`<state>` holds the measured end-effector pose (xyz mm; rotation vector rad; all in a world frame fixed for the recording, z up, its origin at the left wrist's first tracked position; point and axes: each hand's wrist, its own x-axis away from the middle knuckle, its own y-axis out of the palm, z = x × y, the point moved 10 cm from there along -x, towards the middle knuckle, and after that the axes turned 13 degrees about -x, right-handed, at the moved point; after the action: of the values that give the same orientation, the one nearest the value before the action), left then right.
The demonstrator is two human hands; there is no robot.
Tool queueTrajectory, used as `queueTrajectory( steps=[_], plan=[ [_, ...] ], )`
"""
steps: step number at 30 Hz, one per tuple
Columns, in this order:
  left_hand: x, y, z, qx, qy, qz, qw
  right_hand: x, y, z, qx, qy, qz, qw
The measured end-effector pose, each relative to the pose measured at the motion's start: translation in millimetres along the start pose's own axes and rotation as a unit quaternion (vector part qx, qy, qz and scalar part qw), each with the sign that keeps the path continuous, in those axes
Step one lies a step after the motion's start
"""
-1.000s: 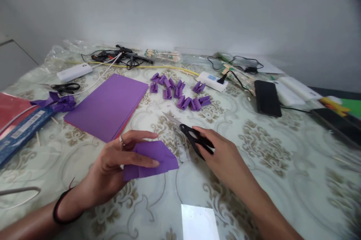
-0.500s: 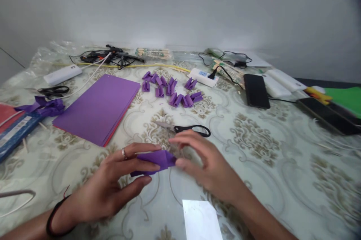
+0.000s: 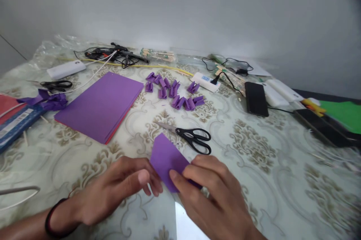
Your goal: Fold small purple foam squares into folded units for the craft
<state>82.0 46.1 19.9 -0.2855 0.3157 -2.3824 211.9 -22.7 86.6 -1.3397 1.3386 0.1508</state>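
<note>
A folded piece of purple paper (image 3: 167, 159) stands tilted above the table, with one pointed end up. My right hand (image 3: 210, 191) grips its lower right part between thumb and fingers. At the paper's left edge is my left hand (image 3: 121, 183), its thumb apart from its curled fingers; the fingertips are close to the paper, and whether they touch it I cannot tell. Just behind the paper lie black-handled scissors (image 3: 193, 134), blades pointing left. Several small folded purple paper pieces (image 3: 173, 89) sit in a cluster farther back.
A stack of purple and red sheets (image 3: 98, 104) lies left of centre. Crumpled purple paper (image 3: 55, 101), a second pair of scissors (image 3: 56, 85) and a white power bank (image 3: 66, 69) are at the far left. A power strip (image 3: 205, 82) and phone (image 3: 256, 99) stand behind, rightward.
The purple paper has been turned so its pointed end faces up. My right hand has closed on it and moved nearer, while my left hand has released it and shows more of its palm side.
</note>
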Motion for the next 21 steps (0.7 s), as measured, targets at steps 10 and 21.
queueTrajectory(
  steps=[10, 21],
  plan=[
    [-6, 6.1, -36, 0.103, -0.091, -0.023, 0.99, -6, 17, 29, -0.216, 0.116, -0.027, 0.969],
    [-10, 6.2, -40, 0.081, -0.093, -0.017, 0.992, 36, 67, 71, -0.573, 0.397, -0.047, 0.715]
  ],
)
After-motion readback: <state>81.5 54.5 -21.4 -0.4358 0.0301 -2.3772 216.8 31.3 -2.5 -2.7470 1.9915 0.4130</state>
